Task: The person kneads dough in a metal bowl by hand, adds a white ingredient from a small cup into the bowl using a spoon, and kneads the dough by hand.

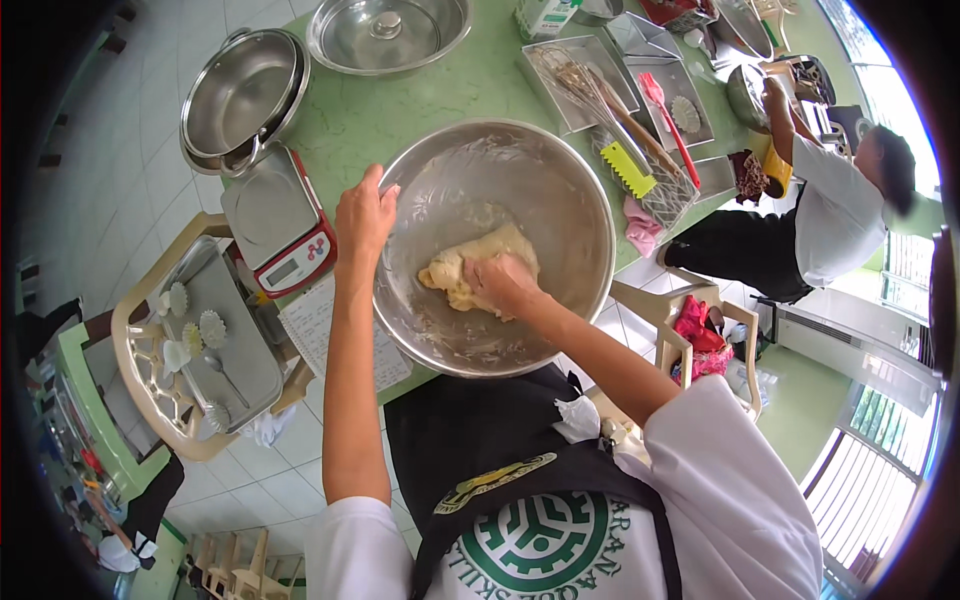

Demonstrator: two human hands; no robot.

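Note:
A wide metal mixing bowl (560, 200) sits at the near edge of the green table, its inner wall smeared with pale residue. My left hand (365, 222) grips the bowl's left rim, thumb on the inside. Down in the bowl, my right hand (500, 284) presses into a lump of pale yellow dough (505, 245), its fingers sunk into the mass and partly hidden. Left of the bowl lies a kitchen scale (290, 230) with a red front, and a handwritten sheet (325, 330) is partly under the bowl.
Steel pots (240, 95) and a round lid (350, 40) stand at the far left. Pans with a whisk (565, 75), a red spatula (665, 115) and a yellow-green scraper (628, 168) fill the right. A chair (130, 340) holds a tray (245, 370). Another person (840, 200) works at the right.

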